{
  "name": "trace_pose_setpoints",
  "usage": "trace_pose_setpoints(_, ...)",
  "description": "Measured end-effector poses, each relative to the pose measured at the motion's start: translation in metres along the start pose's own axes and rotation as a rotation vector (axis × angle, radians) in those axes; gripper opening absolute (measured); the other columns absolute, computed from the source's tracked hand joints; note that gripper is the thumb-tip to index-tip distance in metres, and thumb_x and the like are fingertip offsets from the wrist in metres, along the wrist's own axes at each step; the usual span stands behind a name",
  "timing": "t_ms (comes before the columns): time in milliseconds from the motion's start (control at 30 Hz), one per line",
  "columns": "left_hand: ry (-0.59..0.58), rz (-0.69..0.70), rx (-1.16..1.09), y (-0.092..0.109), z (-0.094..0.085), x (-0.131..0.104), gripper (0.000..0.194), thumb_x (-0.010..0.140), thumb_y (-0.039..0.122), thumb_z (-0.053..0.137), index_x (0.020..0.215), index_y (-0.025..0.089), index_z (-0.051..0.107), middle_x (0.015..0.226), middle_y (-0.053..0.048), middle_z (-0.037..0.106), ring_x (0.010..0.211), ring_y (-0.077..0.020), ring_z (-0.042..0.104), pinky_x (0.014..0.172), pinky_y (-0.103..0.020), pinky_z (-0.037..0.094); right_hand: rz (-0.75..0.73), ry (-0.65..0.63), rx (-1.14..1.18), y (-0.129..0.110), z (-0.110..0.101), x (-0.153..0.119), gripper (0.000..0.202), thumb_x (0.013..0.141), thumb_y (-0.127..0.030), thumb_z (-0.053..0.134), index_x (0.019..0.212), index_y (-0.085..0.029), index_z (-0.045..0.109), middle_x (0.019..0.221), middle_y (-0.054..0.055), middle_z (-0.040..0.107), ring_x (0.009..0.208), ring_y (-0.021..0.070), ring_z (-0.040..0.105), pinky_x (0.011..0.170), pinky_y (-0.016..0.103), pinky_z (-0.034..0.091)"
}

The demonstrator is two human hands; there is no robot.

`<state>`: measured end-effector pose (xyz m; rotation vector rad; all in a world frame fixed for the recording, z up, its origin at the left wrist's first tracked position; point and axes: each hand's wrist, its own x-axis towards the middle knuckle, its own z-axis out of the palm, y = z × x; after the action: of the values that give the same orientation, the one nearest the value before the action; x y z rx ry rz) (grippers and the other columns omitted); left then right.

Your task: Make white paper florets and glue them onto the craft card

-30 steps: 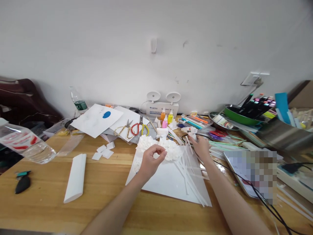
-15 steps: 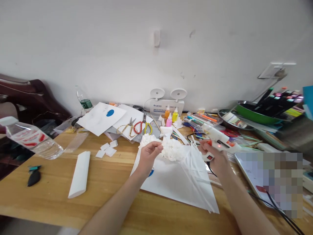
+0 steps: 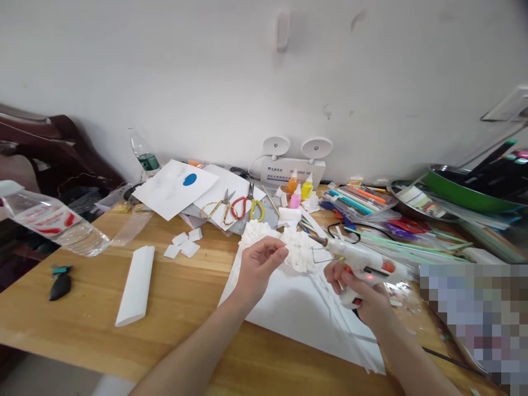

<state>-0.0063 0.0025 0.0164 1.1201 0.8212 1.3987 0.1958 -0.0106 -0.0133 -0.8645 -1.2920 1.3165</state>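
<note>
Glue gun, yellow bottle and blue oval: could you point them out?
Glue gun (image 3: 350,253), head view: white barrel.
Yellow bottle (image 3: 306,190), head view: yellow body.
Blue oval (image 3: 190,180), head view: its centre.

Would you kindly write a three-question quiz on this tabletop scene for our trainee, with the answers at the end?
1. True or false: the right hand holds the glue gun.
2. Which bottle stands nearest the person: A) the orange bottle, B) the pink bottle, or C) the yellow bottle?
3. Fill in the colour: the oval spot on the white sheet left of the gold-handled scissors is ____.
Key: 1. True; 2. B; 3. blue.
</note>
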Motion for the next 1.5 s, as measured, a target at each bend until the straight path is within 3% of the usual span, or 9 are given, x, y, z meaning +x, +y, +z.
trace_pose_setpoints(300,-0.008,0.031,0.026,0.006,0.003,0.0,0.004,0.072,0.02,0.063,0.069,0.018,0.064,0.068,0.001,0.055,0.066,-0.0093,0.047,0.063,-0.022,0.037,-0.002,-0.077,0.03,0.003,0.002,-0.004,0.021,0.071,-0.038,0.058,0.059,-0.02,0.056,0.051,0.002,0.047,0.058,0.0169,0.046,0.051,0.03,0.034)
trace_pose_setpoints(833,-0.022,0.037,0.055,0.006,0.007,-0.002,0.003,0.07,0.022,0.065,0.068,0.02,0.065,0.068,0.0,0.057,0.068,-0.0112,0.05,0.065,-0.024,0.04,0.075,-0.116,0.06,-0.001,0.004,-0.009,0.02,0.069,-0.035,0.061,0.059,-0.019,0.055,0.052,0.0,0.05,0.055,0.0148,0.046,0.056,0.029,0.035)
trace_pose_setpoints(1233,-0.005,0.023,0.07,0.005,0.006,-0.002,0.006,0.07,0.025,0.065,0.069,0.019,0.065,0.07,-0.002,0.058,0.069,-0.0129,0.051,0.064,-0.026,0.041,0.146,-0.11,-0.01,0.008,-0.002,-0.011,0.027,0.066,-0.043,0.06,0.055,-0.019,0.053,0.05,0.0,0.045,0.05,0.0134,0.04,0.042,0.026,0.026)
trace_pose_setpoints(1500,-0.021,0.008,0.061,0.005,0.006,-0.002,0.005,0.07,0.024,0.064,0.069,0.019,0.065,0.07,-0.001,0.058,0.069,-0.0121,0.051,0.065,-0.025,0.04,0.099,-0.13,0.031,0.004,0.001,-0.009,0.023,0.068,-0.037,0.06,0.056,-0.019,0.053,0.051,-0.001,0.046,0.052,0.0131,0.041,0.049,0.027,0.029)
